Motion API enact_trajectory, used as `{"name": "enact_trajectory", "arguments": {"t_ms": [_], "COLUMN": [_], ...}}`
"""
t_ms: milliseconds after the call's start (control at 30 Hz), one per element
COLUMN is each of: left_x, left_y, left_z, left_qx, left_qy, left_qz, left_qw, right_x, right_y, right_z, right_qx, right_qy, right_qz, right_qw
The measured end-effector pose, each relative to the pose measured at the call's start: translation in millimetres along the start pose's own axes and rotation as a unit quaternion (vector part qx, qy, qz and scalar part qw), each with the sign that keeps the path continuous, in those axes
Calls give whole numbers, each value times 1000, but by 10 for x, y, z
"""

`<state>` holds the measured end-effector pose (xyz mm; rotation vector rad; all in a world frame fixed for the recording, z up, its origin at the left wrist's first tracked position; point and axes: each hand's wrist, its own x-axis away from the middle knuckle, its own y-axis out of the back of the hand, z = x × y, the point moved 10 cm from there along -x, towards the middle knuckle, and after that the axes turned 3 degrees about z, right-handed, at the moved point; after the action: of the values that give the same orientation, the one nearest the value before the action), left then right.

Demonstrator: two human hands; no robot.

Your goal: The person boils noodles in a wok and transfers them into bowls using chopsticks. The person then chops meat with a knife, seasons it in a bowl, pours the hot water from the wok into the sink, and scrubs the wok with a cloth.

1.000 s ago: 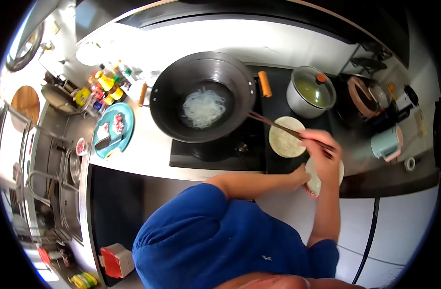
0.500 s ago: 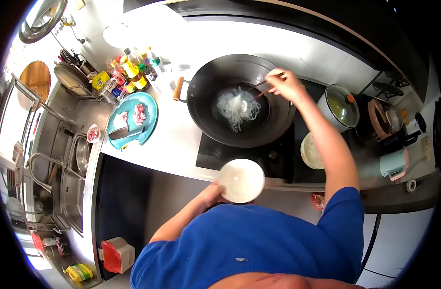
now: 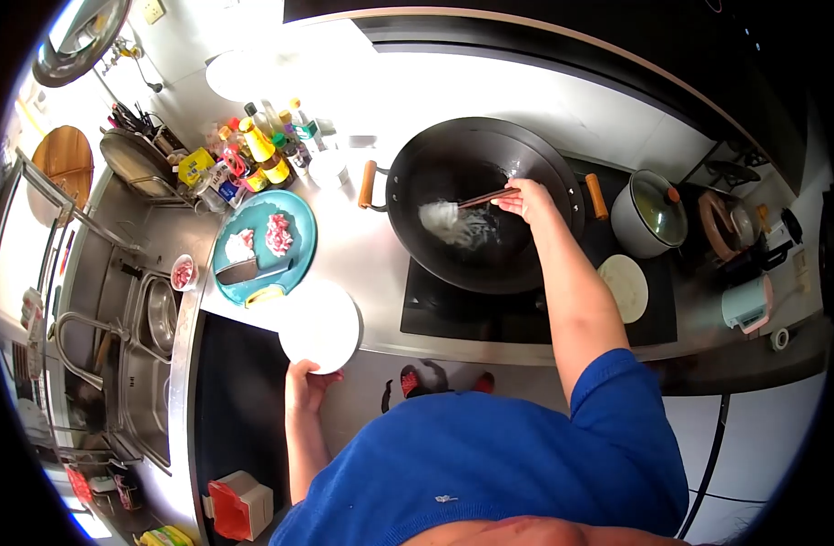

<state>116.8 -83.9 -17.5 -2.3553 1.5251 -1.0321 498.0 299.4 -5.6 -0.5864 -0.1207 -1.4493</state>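
My right hand (image 3: 529, 197) grips wooden chopsticks (image 3: 486, 197) over a large dark wok (image 3: 513, 270) on the cooktop. Their tips reach white, noodle-like strands (image 3: 442, 217) lying in liquid in the wok. Down at the counter's front edge, my left hand (image 3: 310, 386) is closed around the rim of a white bowl (image 3: 320, 326). Glare hides what the bowl may contain. Just behind the bowl is a round teal cutting board (image 3: 299, 215) bearing chopped pink meat (image 3: 279, 235), a paler heap (image 3: 239, 245) and a cleaver (image 3: 239, 271).
Sauce bottles (image 3: 269, 162) crowd the back corner. A lidded pot (image 3: 651, 214) and a plate of pale food (image 3: 624, 288) are right of the wok. A small bowl of meat (image 3: 184, 272) sits near the sink (image 3: 146, 400). A bin (image 3: 239, 503) stands below.
My left hand has carried the white bowl leftward, away from the wok to near the cutting board. My right hand has lowered with the chopsticks, and the strands are gathered further left in the wok.
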Motion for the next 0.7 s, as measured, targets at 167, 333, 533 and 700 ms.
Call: {"name": "enact_trajectory", "arguments": {"t_ms": [167,333,533,700], "left_x": [-32,-172,-561,-841], "left_y": [-347,-910,-1541,-2192], "left_z": [-568,-921,-1068,-1215], "left_qx": [3,6,-82,-225], "left_qy": [-71,-114,-120,-145], "left_qz": [19,74,134,128], "left_qw": [997,991,980,955], "right_x": [-11,118,370,747], "right_y": [-143,-215,-151,191], "right_z": [-93,66,661,1152], "right_qx": [-72,-153,-208,-197], "right_qy": [-13,10,111,174], "right_qz": [-1,-6,55,34], "right_qw": [997,988,970,964]}}
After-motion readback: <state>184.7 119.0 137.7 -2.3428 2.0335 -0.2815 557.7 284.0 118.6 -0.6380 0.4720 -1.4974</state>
